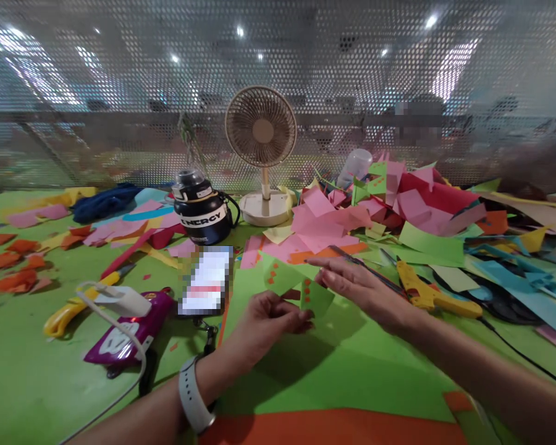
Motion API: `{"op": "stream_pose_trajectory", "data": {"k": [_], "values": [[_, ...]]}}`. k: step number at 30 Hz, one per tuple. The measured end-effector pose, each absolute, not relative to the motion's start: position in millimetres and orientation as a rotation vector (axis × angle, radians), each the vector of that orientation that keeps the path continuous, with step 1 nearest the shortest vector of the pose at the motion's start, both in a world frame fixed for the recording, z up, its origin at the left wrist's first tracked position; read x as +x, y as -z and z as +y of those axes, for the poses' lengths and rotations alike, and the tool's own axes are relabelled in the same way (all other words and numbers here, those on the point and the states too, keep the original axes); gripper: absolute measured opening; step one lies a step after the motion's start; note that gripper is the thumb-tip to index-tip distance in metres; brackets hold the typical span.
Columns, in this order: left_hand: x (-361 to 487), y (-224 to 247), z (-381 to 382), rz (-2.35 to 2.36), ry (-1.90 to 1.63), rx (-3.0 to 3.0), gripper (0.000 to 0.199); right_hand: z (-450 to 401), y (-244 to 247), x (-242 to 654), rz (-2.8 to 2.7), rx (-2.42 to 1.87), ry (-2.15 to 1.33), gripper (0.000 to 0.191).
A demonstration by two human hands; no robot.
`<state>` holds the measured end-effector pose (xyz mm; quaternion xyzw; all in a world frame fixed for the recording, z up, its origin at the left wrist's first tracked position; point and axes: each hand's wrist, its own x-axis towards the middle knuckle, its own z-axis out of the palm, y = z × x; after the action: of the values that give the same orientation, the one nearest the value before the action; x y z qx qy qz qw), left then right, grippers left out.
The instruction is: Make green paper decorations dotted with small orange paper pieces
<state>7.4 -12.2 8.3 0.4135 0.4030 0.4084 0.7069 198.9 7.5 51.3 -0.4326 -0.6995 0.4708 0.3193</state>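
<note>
A small folded piece of green paper [317, 299] with rows of orange dots is pinched between the thumb and fingers of my left hand [271, 321]. Its other half stands up to the left at an angle. My right hand [364, 290] is beside the paper's right edge, fingers stretched out together and pointing left; I cannot tell whether its fingertips touch the paper. Beneath both hands lies a large green sheet [352, 377], on top of an orange sheet [333, 428]. A yellow glue gun [426, 293] rests just right of my right hand.
A phone [206, 281], a purple power strip [130, 330] with a white charger and yellow-handled scissors [81, 301] lie at left. Behind stand a dark bottle [201, 210] and a fan [262, 133]. Paper scraps [324, 219] pile up at the back right, before a perforated metal screen [306, 55].
</note>
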Motion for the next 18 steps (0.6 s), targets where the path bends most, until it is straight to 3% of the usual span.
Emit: {"op": "stream_pose_trajectory", "data": {"k": [5,10,14,18], "values": [[5.9,-8.3,-10.0,0.881,-0.941,0.946,0.026,15.9,-65.5,219.4,-1.933,-1.203,-1.2,0.039],[6.9,-12.3,-10.4,0.892,-0.983,0.936,0.028,12.9,-58.2,225.4,-2.045,-1.324,-0.85,0.032],[7.8,-15.5,-11.5,0.902,-0.982,0.915,0.028,5.4,-49.2,216.1,-1.954,-1.36,-1.085,0.029],[4.3,-13.3,-12.5,0.876,-0.95,0.901,0.046,13.5,-57.1,218.1,-1.839,-1.275,-1.211,0.026]]}}
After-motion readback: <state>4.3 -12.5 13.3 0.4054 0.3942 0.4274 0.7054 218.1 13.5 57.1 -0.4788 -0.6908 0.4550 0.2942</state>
